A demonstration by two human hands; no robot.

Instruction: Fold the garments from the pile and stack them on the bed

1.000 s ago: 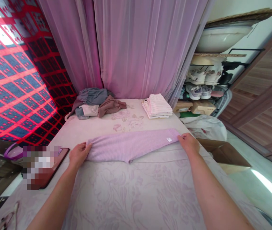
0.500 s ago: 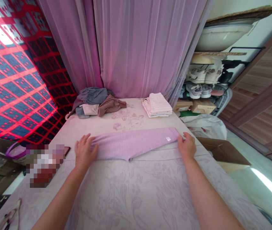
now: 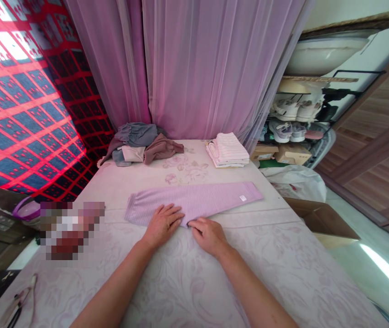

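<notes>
A pair of light purple pants (image 3: 211, 198), folded lengthwise, lies flat across the bed with its waistband to the left and a small white label near the right end. My left hand (image 3: 163, 222) rests flat on the lower middle of the cloth, fingers stretched out. At the crotch point on the near edge, my right hand (image 3: 208, 234) pinches the pants between thumb and fingers. Both hands are close together, only a small gap apart.
Behind the pants, a stack of folded striped clothes (image 3: 229, 150) sits at right and a heap of loose clothes (image 3: 142, 143) at left. A cardboard box (image 3: 320, 223) stands beyond the bed's right edge, below a shoe rack (image 3: 290, 123). Purple curtains (image 3: 208, 68) hang behind.
My left hand has moved right from the waistband onto the middle of the pants. My right hand has left the far right end and come left to the crotch point, now pinching it.
</notes>
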